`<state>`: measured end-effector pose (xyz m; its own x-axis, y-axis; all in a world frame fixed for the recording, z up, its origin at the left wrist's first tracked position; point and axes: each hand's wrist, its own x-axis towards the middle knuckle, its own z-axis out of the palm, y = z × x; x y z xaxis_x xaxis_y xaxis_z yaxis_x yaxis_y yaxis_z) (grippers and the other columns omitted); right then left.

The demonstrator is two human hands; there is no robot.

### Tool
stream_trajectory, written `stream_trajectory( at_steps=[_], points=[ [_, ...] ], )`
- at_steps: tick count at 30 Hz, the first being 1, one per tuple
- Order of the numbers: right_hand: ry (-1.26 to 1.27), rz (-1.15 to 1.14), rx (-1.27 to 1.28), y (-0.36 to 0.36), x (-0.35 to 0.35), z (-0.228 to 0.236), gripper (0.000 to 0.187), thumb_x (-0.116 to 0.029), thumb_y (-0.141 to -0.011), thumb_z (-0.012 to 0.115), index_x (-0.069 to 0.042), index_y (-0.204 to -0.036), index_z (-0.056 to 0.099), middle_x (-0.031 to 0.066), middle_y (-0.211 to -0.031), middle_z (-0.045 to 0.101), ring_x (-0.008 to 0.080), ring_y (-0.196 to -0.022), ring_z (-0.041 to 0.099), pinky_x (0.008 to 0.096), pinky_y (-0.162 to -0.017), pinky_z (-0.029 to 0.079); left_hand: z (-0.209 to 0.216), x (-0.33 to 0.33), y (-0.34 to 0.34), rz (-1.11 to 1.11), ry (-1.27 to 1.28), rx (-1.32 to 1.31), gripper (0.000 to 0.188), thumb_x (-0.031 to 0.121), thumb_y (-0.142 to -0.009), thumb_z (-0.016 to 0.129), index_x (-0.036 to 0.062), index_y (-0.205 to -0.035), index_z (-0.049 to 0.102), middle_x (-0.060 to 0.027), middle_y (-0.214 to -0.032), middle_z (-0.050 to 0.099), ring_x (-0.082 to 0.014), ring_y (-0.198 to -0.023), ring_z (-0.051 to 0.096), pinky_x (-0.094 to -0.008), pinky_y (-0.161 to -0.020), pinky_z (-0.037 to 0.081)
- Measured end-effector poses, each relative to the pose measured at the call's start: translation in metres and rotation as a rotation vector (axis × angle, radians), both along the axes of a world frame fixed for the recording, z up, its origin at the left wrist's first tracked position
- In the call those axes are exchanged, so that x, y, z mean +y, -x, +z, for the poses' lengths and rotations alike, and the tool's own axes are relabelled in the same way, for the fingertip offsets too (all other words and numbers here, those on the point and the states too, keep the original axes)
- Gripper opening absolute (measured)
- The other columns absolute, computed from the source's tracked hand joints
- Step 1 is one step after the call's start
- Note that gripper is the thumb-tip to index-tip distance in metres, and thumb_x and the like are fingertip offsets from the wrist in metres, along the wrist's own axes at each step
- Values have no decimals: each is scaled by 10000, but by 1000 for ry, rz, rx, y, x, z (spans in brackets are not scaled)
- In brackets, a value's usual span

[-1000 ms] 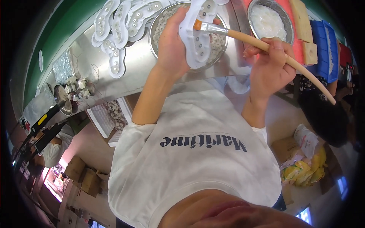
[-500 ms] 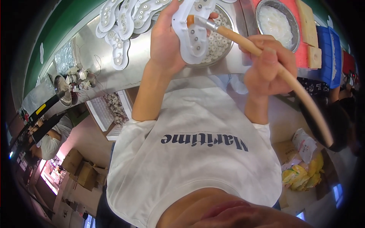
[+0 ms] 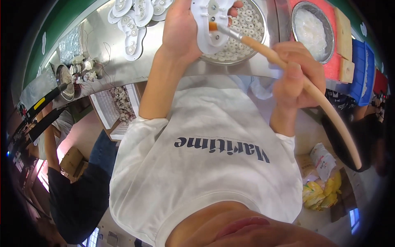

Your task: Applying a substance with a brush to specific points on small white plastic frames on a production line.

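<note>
As I look down from afar, the left hand [image 3: 180, 37] has its fingers clamped round the edges of a white shell [image 3: 205, 40], held up over the pan [image 3: 231, 63] of gears [image 3: 245, 35]. I see the right hand [image 3: 299, 76] with fingers closed on the brush [image 3: 263, 50], its bristles [image 3: 212, 26] at the shell's inner side. More shells [image 3: 131, 43] lie to the left; a bowl [image 3: 329, 54] of white paste [image 3: 311, 33] sits to the right.

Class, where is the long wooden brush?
In the head view, right of centre, the long wooden brush is in the right hand, its tip over the white plastic casing.
</note>
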<state>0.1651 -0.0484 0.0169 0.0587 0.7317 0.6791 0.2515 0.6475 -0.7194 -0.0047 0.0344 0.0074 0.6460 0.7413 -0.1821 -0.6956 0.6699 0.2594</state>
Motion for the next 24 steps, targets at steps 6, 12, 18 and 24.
stream_trajectory(
  at_steps=[6,12,18,24],
  points=[
    [-31,18,-26,3,-5,-2,121,-53,-838,541,68,-827,544,168,-655,591,218,-522,549,315,-480,464,-2,0,7,34,-27,86,508,357,-976,274,-33,-1183,525,-157,-982,644,-210,-823,637,-317,-725,526],
    [37,-5,55,-3,-5,1,152,-76,-847,537,73,-815,543,178,-646,593,214,-520,551,309,-479,461,-3,-9,0,38,36,159,525,369,-969,273,-37,-1181,531,-149,-996,642,-225,-854,636,-354,-788,515],
    [-60,-160,235,4,12,-9,126,-48,-845,565,78,-847,575,169,-690,630,169,-528,557,254,-491,452,3,-16,-7,115,8,249,515,368,-963,276,-18,-1207,514,-148,-1007,638,-239,-884,629,-372,-808,508],
    [-43,-169,155,-3,8,-11,135,-59,-850,564,74,-838,575,168,-688,631,159,-530,559,252,-486,451,7,-16,-7,151,-4,321,514,368,-963,267,-12,-1199,520,-146,-1014,635,-221,-865,624,-351,-788,505]
  ],
)
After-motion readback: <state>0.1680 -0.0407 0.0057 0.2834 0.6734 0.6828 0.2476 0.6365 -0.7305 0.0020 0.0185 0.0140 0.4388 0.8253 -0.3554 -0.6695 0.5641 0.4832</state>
